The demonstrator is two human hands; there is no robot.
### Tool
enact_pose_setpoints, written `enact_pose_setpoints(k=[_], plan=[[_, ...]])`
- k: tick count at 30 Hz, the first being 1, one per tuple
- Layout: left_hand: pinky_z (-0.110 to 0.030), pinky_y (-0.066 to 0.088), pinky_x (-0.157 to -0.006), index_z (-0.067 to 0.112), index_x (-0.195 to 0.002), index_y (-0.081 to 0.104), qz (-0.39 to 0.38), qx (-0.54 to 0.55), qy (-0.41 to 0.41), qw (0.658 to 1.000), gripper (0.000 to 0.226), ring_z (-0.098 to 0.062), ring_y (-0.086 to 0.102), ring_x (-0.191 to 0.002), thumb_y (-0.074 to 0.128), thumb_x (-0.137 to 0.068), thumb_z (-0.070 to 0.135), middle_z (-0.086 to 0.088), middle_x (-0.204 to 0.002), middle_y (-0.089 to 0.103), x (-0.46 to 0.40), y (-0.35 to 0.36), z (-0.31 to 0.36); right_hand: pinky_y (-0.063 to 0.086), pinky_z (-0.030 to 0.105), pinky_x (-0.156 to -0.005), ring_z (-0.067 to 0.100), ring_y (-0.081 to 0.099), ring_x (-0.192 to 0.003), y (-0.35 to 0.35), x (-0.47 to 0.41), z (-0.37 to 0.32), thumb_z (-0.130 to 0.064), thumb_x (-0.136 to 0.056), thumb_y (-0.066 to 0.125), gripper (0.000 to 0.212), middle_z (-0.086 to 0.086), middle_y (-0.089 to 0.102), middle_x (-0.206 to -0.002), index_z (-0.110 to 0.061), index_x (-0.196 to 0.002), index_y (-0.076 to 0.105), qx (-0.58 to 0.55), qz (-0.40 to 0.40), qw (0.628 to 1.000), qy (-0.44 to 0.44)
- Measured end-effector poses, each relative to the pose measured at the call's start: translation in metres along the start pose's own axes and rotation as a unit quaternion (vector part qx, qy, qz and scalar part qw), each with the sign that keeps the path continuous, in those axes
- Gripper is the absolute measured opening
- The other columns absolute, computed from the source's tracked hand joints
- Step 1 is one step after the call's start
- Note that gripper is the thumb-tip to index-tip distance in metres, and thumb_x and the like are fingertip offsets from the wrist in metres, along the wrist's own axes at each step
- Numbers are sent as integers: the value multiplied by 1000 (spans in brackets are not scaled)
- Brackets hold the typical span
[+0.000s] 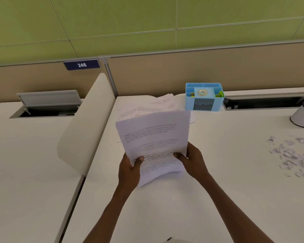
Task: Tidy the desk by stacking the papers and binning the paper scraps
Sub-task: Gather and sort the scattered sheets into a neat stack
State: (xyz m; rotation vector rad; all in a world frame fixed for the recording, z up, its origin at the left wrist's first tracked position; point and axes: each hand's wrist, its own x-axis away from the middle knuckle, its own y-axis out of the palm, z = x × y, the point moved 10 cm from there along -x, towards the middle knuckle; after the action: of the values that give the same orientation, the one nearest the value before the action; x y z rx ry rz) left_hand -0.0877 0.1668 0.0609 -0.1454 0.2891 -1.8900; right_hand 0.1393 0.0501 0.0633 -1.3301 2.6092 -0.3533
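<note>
Both hands, left (130, 170) and right (193, 160), gripped the sheets (153, 144) by their lower edge above the worktop (218, 190). More papers (147, 106) lay behind; scraps (290, 155) lay right. Loose grip could let sheets slide apart.

A green panelled wall (130, 18) fills the top of the frame. Below it runs a beige partition (182, 72) with a blue "246" plate (82, 64) at upper left. A white curved divider (88, 123) separates two white benches (218, 172), evenly lit.
</note>
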Motion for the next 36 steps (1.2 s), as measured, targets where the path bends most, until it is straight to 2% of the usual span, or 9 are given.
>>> enact_pose_setpoints(k=[4,8,11,14,19,24,27,31,36], plan=[[-38,56,-88,12,-123,58,12,81,-24,996,33,-22,67,-107,67,-91,7,-2,-116,70,-18,-18,5,50,10,-64,1,66,-81,9,-7,-18,-29,-88,68,21,-11,70,-97,-18,-104,60,10,-31,999,-14],[-47,54,-94,13,-125,62,-54,157,-94,982,36,-28,69,-108,68,-90,8,-6,-120,71,-27,-33,-11,47,7,-69,5,67,-91,36,-4,-11,-19,-90,66,26,-5,70,-108,-15,-115,62,-7,-81,997,9],[-48,58,-86,18,-131,61,-124,235,-181,947,44,-32,68,-111,68,-88,10,-9,-125,69,-13,-34,-41,50,11,-75,5,67,-95,65,6,1,-21,-89,67,28,-7,70,-112,-16,-117,63,-17,-131,991,29],[-44,60,-75,16,-128,62,-102,239,-228,938,44,-32,70,-105,67,-87,4,-12,-121,70,3,-45,-74,55,28,-84,14,67,-96,94,10,24,-26,-87,69,28,-4,70,-110,-16,-113,66,13,-181,980,76],[-49,57,-86,20,-127,63,-27,199,-215,956,41,-29,69,-106,64,-91,2,-7,-121,71,8,-75,-95,42,33,-91,28,53,-110,66,-17,52,-41,-88,65,47,12,56,-117,-7,-119,57,280,-19,954,106],[-56,54,-91,15,-132,60,4,213,-206,955,44,-34,67,-111,60,-92,-2,-10,-122,70,3,-99,-92,43,43,-93,34,38,-122,54,-50,63,-48,-85,64,67,17,40,-135,-7,-134,42,388,5,917,94],[-41,61,-71,18,-123,64,12,218,-198,956,38,-28,72,-99,59,-92,-3,-6,-114,74,0,-106,-84,37,48,-103,32,29,-135,69,-78,58,-47,-90,56,67,11,24,-153,-19,-145,31,419,-51,906,35],[-56,53,-91,12,-130,59,21,225,-196,954,43,-35,68,-107,57,-92,-7,-12,-120,70,-8,-108,-77,20,52,-114,25,11,-147,112,-104,56,-53,-97,37,62,-1,6,-162,-33,-151,17,483,-175,857,-48],[-46,58,-82,17,-131,59,20,217,-188,958,44,-30,70,-103,59,-91,-4,-8,-119,72,-21,-114,-75,12,55,-115,21,16,-147,129,-93,65,-50,-100,29,49,-7,25,-158,-30,-143,38,495,-222,838,-66]])
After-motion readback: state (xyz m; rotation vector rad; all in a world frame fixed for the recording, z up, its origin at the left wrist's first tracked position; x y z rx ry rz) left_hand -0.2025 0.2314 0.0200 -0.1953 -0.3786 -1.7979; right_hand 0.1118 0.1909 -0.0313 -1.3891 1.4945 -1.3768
